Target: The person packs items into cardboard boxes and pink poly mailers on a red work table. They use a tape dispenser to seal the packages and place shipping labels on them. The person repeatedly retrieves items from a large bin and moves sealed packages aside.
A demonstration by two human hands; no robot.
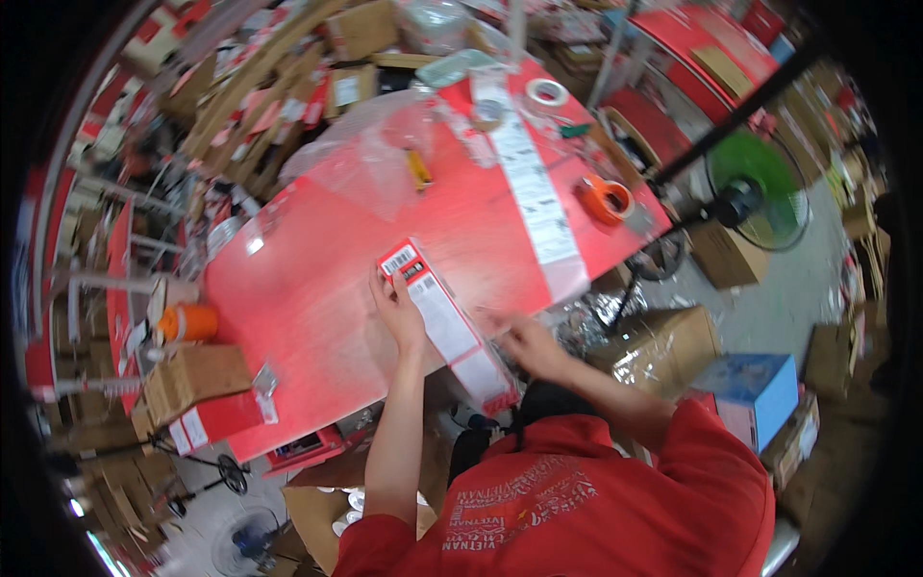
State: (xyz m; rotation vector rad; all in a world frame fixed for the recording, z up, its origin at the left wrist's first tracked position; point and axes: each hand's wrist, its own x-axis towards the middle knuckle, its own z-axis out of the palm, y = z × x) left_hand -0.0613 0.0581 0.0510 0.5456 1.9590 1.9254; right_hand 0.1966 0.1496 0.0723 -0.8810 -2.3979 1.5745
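Observation:
A long red and white carton lies slanted across the near edge of the red table, its near end reaching past the edge toward me. My left hand grips its left side near the far end, thumb and fingers on the edge. Off the carton's right side, my right hand is raised with its fingers pointing at it. Motion smears those fingers, so whether they touch the carton or hold anything cannot be made out. Farther back lies a yellow cutter beside crumpled clear plastic.
A strip of white labels runs along the table's right side. Near it are an orange tape dispenser and a white tape roll. A green-bladed fan, a brown carton and a blue box stand right of the table.

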